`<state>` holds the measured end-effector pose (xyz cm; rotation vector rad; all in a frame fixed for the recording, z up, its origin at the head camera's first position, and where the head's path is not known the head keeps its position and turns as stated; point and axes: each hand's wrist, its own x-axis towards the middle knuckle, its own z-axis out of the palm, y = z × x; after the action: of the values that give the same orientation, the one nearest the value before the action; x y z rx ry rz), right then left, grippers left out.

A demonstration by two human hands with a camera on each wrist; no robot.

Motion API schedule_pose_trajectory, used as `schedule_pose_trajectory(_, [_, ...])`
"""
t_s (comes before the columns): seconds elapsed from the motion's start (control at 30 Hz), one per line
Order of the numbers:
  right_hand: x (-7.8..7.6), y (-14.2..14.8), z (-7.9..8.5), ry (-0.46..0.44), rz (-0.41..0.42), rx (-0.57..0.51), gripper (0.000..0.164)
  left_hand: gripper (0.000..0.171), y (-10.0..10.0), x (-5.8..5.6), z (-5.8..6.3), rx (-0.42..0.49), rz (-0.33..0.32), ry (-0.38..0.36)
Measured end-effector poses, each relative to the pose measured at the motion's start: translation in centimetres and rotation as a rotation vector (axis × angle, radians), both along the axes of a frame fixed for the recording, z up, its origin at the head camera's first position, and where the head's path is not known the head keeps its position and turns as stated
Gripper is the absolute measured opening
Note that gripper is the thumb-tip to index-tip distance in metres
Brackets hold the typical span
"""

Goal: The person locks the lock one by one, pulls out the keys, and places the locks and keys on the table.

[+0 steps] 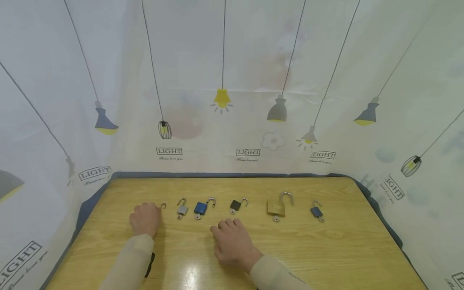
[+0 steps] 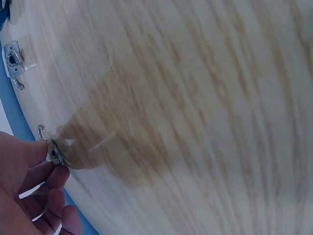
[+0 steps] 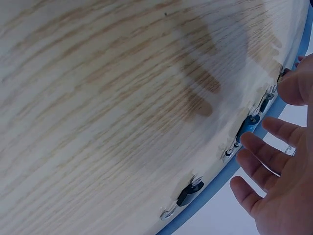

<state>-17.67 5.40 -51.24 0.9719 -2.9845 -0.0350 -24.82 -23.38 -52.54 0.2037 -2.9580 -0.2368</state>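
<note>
At the left end of a row of padlocks, my left hand [image 1: 146, 219] pinches a small brass-coloured padlock [image 2: 55, 152] between thumb and fingertips. Its open shackle pokes out past the fingers; the rest is hidden in the head view. To its right lies a silver padlock [image 1: 182, 210], then a blue padlock [image 1: 200, 208] and a black padlock [image 1: 235, 205], all with shackles open. My right hand [image 1: 233, 243] is in front of the black padlock with its fingers loosely bent. In the right wrist view that hand [image 3: 279, 166] holds nothing.
Farther right lie a large brass padlock [image 1: 276, 208] and a small dark blue padlock [image 1: 316, 212], both unlocked with keys inserted. The wooden table [image 1: 344, 249] ends at a back edge, where a white cloth [image 1: 203, 161] printed with lamps rises.
</note>
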Motion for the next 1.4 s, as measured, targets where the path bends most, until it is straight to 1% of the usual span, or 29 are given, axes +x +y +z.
schedule_pose_trajectory(0.13, [0.1, 0.1, 0.0, -0.014, -0.006, -0.002, 0.047, 0.032, -0.3, -0.2, -0.1, 0.04, 0.019, -0.038])
schedule_pose_trajectory(0.27, [0.2, 0.3, -0.1, 0.001, -0.009, -0.023, 0.048, 0.027, -0.3, -0.1, 0.1, 0.095, 0.017, -0.068])
schedule_pose_trajectory(0.37, [0.3, 0.5, -0.2, 0.011, -0.007, -0.045, 0.048, 0.029, -0.5, 0.1, 0.2, 0.139, 0.012, -0.085])
schedule_pose_trajectory(0.47, [0.4, 0.6, -0.2, 0.003, -0.01, -0.063, 0.048, 0.032, -0.7, 0.2, 0.0, 0.204, 0.013, -0.101])
schedule_pose_trajectory(0.57, [0.5, 0.7, -0.2, 0.0, -0.01, -0.073, 0.048, 0.033, -0.9, 0.2, -0.2, 0.263, 0.019, -0.114])
schedule_pose_trajectory(0.67, [0.6, 0.9, -0.2, 0.004, -0.01, -0.071, 0.049, 0.033, -1.0, 0.2, -0.3, 0.303, 0.021, -0.121])
schedule_pose_trajectory(0.83, [0.7, 1.2, -0.3, -0.002, -0.013, -0.067, 0.051, 0.037, -0.8, 0.5, 0.2, 0.377, 0.013, -0.134])
schedule_pose_trajectory(1.0, [0.8, 1.8, -0.3, -0.014, -0.027, -0.085, 0.052, 0.04, 0.0, 0.8, 1.2, 0.46, -0.03, -0.129])
schedule_pose_trajectory(1.13, [0.8, 2.5, -0.3, -0.022, -0.035, -0.09, 0.051, 0.039, 1.0, 1.0, 2.2, 0.558, -0.088, -0.129])
schedule_pose_trajectory(1.17, [0.8, 2.7, -0.3, -0.023, -0.038, -0.088, 0.051, 0.039, 1.3, 1.1, 2.5, 0.586, -0.103, -0.13])
schedule_pose_trajectory(1.27, [0.7, 3.1, -0.3, -0.022, -0.049, -0.084, 0.051, 0.035, 2.5, 1.3, 3.2, 0.629, -0.144, -0.126])
schedule_pose_trajectory(1.4, [0.6, 3.8, 0.0, -0.031, -0.077, -0.09, 0.052, 0.03, 4.4, 1.7, 3.9, 0.679, -0.195, -0.124])
